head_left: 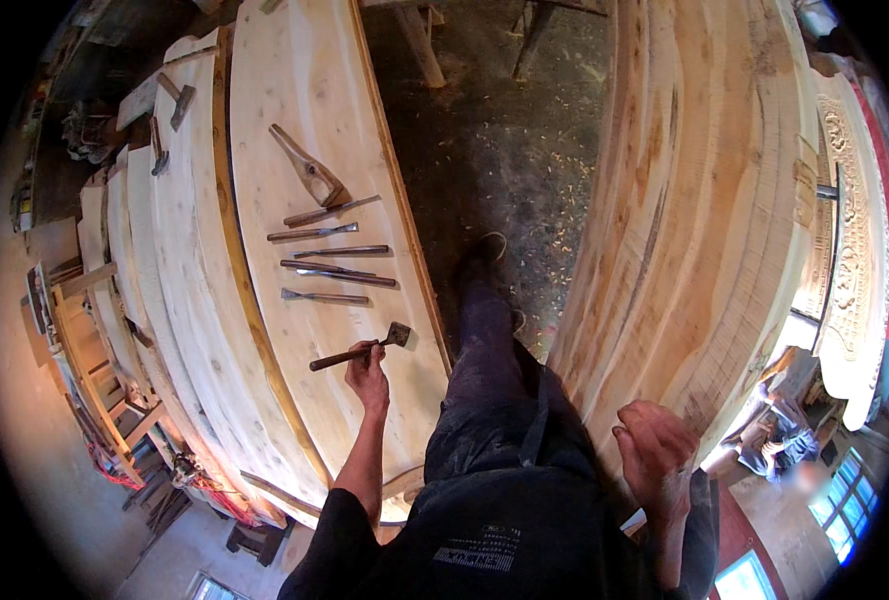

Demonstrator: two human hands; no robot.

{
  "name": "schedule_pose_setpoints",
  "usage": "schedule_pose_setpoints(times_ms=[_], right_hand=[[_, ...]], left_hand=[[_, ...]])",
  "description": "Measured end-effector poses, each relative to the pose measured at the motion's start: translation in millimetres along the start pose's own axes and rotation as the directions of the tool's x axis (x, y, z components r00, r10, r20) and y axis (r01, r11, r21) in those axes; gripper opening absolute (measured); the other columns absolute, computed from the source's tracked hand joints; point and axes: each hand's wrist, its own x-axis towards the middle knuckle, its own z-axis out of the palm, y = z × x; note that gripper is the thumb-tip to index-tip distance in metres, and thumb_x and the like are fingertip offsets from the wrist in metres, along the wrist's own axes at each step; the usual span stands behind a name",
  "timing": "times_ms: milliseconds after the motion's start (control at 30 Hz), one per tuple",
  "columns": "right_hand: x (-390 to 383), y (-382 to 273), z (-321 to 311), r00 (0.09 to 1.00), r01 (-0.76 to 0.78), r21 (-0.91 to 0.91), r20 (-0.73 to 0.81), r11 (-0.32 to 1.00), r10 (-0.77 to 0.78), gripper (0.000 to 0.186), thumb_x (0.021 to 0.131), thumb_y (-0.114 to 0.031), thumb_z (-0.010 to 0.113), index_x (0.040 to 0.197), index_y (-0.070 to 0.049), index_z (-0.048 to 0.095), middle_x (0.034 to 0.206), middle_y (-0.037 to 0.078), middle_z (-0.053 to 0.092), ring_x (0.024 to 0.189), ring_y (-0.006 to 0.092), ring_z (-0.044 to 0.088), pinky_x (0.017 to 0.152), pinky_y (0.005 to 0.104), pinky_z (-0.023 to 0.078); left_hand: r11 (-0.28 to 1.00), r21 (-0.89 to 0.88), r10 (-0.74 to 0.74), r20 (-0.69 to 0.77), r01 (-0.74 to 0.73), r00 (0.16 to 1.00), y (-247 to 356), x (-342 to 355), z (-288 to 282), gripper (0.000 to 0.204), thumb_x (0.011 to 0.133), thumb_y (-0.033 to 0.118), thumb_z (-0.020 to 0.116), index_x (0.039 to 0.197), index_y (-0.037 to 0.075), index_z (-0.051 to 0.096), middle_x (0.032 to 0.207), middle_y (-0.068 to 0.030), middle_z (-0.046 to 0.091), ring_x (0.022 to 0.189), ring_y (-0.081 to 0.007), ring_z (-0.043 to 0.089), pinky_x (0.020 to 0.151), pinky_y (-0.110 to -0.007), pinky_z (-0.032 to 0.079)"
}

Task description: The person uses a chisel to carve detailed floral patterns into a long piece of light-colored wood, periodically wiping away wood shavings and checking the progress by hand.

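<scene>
Over the left plank bench [274, 60], my left hand [368, 380] is closed round a short wooden-handled tool [397, 334] with a squarish dark metal head. The head points right and the handle end points left. Ahead of that hand, several chisels [324, 298] with dark wooden handles lie roughly side by side on the wood. Beyond them rests a wooden hand plane-like tool [314, 180] with a long tapering handle. My right hand [656, 445] is curled into a loose fist beside the right plank slab [704, 250], with nothing seen protruding from it.
Two hammers [176, 102] lie on boards at the far left. Between the benches, wood shavings cover the dark floor [494, 150], where my foot stands. A carved panel [844, 230] stands beyond the right slab. Another person [779, 440] is at the lower right.
</scene>
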Motion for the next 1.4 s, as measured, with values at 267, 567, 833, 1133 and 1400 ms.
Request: schedule_pose_setpoints(times_ms=[267,567,833,1133,1400], right_hand=[[-0.1,7.1,0.5,0.999,-0.019,-0.007,0.027,1.0,0.019,0.032,0.078,-0.003,0.083,0.107,0.0,0.073,0.108,0.016,0.076,0.1,0.0361,0.075,0.088,0.045,0.06],[-6.3,13.8,-5.9,0.994,-0.016,-0.105,0.105,0.994,0.027,0.022,0.095,-0.019,0.08,0.112,-0.006,0.078,0.116,0.01,0.078,0.111,0.0245,0.074,0.095,0.0378,0.059],[-16.4,-0.9,-46.8,0.943,0.011,0.054,-0.332,0.998,0.008,0.042,0.089,-0.021,0.085,0.129,-0.01,0.075,0.118,0.007,0.078,0.106,0.023,0.076,0.089,0.0354,0.063],[-62.0,-29.9,-119.2,0.826,0.023,0.32,-0.539,0.947,0.162,0.063,0.082,-0.029,0.094,0.136,-0.005,0.069,0.116,0.016,0.078,0.095,0.0301,0.08,0.082,0.0397,0.066],[-121.9,19.3,-114.0,0.819,-0.078,0.33,-0.517,0.941,0.249,0.054,0.081,-0.02,0.091,0.128,-0.002,0.073,0.096,0.012,0.08,0.077,0.0251,0.078,0.067,0.0349,0.061]], left_hand=[[0.993,0.108,0.04,0.024,-0.042,0.999,-11.0,3.8,7.1,0.011,0.102,-0.001,0.072,0.113,-0.001,0.072,0.099,-0.0045,0.073,0.088,-0.0118,0.068,0.08,-0.028,0.06],[1.0,-0.017,0.01,0.097,-0.009,0.995,-62.8,21.0,-12.2,0.025,0.104,0.009,0.071,0.128,0.0,0.072,0.11,-0.0084,0.075,0.093,-0.0147,0.072,0.078,-0.029,0.061],[0.338,0.241,0.65,0.64,-0.91,0.411,218.9,-5.6,102.5,0.019,0.094,-0.009,0.069,0.11,0.0,0.073,0.108,-0.0185,0.076,0.093,-0.0357,0.076,0.074,-0.042,0.062],[0.067,-0.595,0.602,0.664,-0.801,-0.443,409.7,-140.0,237.7,0.041,0.087,0.004,0.076,0.128,0.008,0.078,0.102,-0.0093,0.072,0.077,-0.0194,0.07,0.066,-0.033,0.058],[-0.046,-0.756,0.632,0.484,-0.653,-0.605,405.3,-216.0,303.4,0.06,0.067,0.01,0.077,0.126,0.004,0.079,0.096,-0.0028,0.06,0.07,-0.0116,0.062,0.058,-0.025,0.05]])
